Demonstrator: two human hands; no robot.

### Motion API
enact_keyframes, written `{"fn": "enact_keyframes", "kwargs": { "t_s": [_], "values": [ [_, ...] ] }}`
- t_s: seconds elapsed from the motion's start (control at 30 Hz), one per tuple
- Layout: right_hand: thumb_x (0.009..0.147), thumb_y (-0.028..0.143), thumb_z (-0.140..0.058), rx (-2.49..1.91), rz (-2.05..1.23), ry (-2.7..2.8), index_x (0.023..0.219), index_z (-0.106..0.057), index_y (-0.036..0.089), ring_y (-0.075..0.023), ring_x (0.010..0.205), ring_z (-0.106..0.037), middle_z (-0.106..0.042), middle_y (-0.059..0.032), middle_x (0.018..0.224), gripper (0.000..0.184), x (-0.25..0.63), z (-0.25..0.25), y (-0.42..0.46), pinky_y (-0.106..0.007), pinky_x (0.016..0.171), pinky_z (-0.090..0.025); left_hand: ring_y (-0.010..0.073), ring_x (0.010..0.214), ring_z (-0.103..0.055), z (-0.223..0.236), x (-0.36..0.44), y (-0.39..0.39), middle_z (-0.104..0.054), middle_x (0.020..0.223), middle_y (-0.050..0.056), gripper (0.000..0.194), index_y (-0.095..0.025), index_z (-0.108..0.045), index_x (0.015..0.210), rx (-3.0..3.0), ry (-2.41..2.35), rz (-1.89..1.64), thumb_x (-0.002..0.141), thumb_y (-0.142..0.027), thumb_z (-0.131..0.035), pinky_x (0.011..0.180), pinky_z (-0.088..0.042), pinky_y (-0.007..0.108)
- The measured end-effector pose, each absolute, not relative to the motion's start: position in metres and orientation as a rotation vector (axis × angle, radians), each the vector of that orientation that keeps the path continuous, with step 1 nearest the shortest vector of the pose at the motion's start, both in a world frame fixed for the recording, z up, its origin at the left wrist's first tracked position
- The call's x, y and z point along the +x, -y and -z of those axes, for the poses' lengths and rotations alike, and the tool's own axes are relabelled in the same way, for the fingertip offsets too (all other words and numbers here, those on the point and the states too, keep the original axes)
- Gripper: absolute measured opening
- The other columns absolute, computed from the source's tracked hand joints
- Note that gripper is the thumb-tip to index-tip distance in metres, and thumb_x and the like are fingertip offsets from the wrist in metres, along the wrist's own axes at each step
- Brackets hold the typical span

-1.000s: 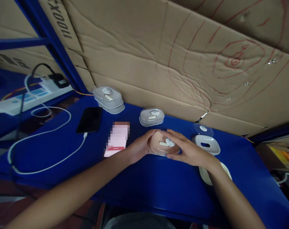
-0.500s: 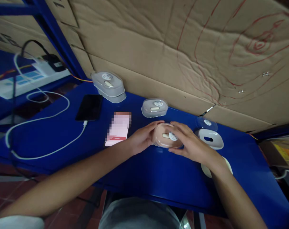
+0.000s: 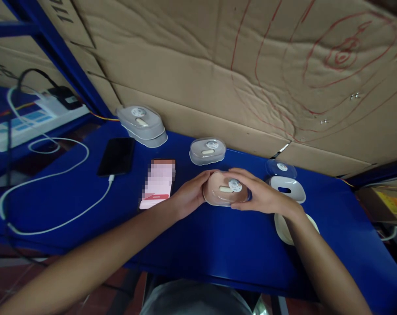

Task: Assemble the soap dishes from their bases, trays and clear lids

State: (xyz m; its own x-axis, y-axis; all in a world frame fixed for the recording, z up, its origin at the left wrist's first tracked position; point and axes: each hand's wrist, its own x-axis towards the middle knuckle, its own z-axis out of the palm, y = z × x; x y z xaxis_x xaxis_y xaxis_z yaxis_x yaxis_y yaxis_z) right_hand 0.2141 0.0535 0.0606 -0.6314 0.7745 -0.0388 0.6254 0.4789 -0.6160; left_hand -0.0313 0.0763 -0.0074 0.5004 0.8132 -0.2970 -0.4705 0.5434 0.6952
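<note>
Between my two hands is a small oval, peach-coloured case (image 3: 214, 189) with a clear cover, a pale slot-shaped piece and a round white label on top. My left hand (image 3: 193, 192) grips its left end, thumb and fingers wrapped round the side. On the right end, my right hand (image 3: 257, 192) closes with fingers at the far edge and thumb at the near edge. Just behind stands a similar grey case (image 3: 198, 156). To the right of my right hand lie a white oval shell with a slot (image 3: 297, 190), a clear cover (image 3: 270, 167) and a cream oval piece (image 3: 282, 227), partly hidden by my forearm.
Stacked clear-covered cases (image 3: 152, 124) stand at the back left. A black phone (image 3: 116, 155) on a white cable and a lit phone (image 3: 159, 179) lie left on the blue table (image 3: 192, 240). Cardboard (image 3: 179, 65) walls the back; a power strip (image 3: 24, 124) sits far left.
The view has shifted slightly. My right-hand fingers have moved off the top of the case to its right end, showing more of the label. Both hands still hold the case.
</note>
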Motion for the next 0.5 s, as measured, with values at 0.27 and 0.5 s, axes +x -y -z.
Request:
{"fn": "enact_keyframes", "kwargs": {
  "t_s": [0.27, 0.5],
  "values": [
    [0.084, 0.029, -0.081, -1.239, -0.854, 2.488, 0.158, -0.036, 0.033, -0.0323, 0.150, -0.039, -0.041, -0.0121, 0.158, 0.087, 0.203, -0.062, -0.049, -0.054, 0.124, -0.035, 0.0251, 0.117, -0.066, 0.000, -0.028, -0.070, -0.075, 0.125, 0.007, 0.031, -0.024, -0.077, 0.117, 0.671, -0.619, -0.831, 0.092, -0.042, -0.077, 0.095, -0.049, 0.032],
    [0.071, 0.028, -0.091, -1.327, -0.837, 2.500, 0.147, -0.045, 0.030, -0.0308, 0.138, -0.049, -0.051, -0.0098, 0.146, 0.089, 0.207, -0.067, -0.046, -0.051, 0.117, -0.041, 0.0265, 0.119, -0.065, -0.008, -0.028, -0.062, -0.076, 0.121, 0.007, 0.041, -0.023, -0.074, 0.122, 0.843, -0.792, -0.803, 0.084, -0.035, -0.079, 0.099, -0.046, 0.036]
  ]
}}
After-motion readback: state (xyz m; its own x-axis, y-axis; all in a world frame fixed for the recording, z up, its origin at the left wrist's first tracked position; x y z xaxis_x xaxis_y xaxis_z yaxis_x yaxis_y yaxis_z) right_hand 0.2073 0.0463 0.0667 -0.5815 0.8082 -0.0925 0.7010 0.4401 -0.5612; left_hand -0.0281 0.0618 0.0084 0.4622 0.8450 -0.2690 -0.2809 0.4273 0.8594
